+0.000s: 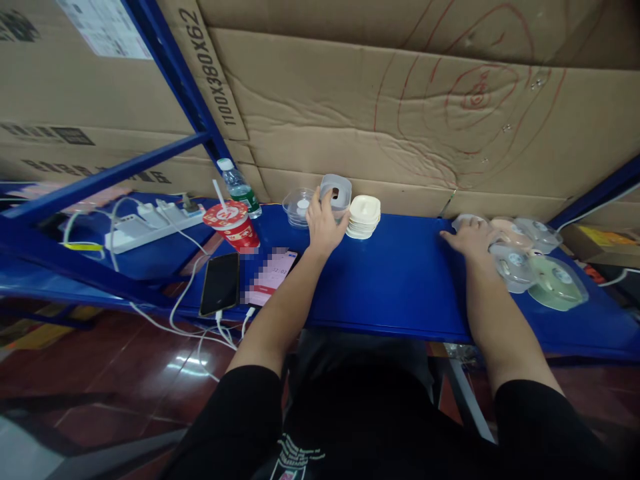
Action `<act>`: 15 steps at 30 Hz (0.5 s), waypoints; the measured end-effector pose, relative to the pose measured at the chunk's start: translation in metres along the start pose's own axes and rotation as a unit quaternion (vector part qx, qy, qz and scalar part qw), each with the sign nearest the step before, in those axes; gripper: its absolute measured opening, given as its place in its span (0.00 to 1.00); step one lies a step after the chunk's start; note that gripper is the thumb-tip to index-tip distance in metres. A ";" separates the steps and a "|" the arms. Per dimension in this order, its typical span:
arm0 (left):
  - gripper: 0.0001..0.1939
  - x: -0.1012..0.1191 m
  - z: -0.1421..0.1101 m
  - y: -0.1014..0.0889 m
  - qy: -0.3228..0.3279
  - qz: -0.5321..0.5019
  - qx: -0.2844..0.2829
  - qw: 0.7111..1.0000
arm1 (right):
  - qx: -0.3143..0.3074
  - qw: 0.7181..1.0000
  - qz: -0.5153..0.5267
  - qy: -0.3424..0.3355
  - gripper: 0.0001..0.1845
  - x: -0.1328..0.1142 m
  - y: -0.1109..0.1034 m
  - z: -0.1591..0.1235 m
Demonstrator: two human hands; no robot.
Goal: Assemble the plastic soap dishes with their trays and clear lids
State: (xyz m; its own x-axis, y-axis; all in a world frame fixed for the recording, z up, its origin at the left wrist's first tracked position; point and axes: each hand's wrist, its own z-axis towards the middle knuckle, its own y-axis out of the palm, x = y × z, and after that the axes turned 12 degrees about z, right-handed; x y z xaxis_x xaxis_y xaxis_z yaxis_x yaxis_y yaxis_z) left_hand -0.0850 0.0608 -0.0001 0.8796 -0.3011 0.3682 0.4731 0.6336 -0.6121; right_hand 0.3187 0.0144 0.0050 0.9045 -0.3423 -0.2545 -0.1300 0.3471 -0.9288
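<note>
Currently, left hand (324, 225): fingers and thumb pinch the near part of a clear container (343, 185), a small dark thing showing at its middle.
Clear container: between the round clear tub (292, 211) and the cream stack (365, 217), near the cardboard (300, 150).
Right hand (471, 239): spread over the nearest of the lidded packs (515, 268); whether it grips one, I cannot tell.
Step, as I judge it: the left handles one container while the right is at the group.
Care called for: any move of the container needs a level hold, with the thumb kept off the cream stack.
</note>
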 end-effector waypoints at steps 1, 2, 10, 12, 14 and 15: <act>0.40 0.001 0.000 0.000 -0.001 -0.003 0.000 1.000 | -0.016 1.000 -0.012 -0.007 0.42 -0.007 0.000 -0.003; 0.39 0.002 -0.001 0.000 -0.003 -0.005 -0.001 1.000 | -0.019 0.999 -0.018 -0.023 0.40 -0.017 0.000 -0.008; 0.38 0.004 -0.002 -0.002 -0.014 -0.005 -0.017 1.000 | -0.050 0.967 0.084 -0.235 0.45 -0.079 0.010 -0.046; 0.37 0.004 -0.002 -0.002 -0.015 -0.003 -0.015 1.000 | -0.090 0.959 0.104 -0.249 0.47 -0.082 0.014 -0.048; 0.37 0.004 -0.002 -0.002 -0.011 0.000 -0.009 1.000 | -0.102 0.956 0.117 -0.251 0.47 -0.082 0.015 -0.047; 0.37 0.004 -0.002 -0.002 -0.008 0.002 -0.006 1.000 | -0.104 0.955 0.123 -0.247 0.47 -0.081 0.014 -0.045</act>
State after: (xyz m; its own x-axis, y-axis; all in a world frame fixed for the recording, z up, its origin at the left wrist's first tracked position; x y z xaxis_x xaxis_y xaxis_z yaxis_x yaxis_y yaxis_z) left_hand -0.0822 0.0568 0.0015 0.8804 -0.2870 0.3776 0.4707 0.6260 -0.6217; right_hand 0.2253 0.0076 0.0002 0.9110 0.1999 -0.3606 -0.3943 0.1662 -0.9039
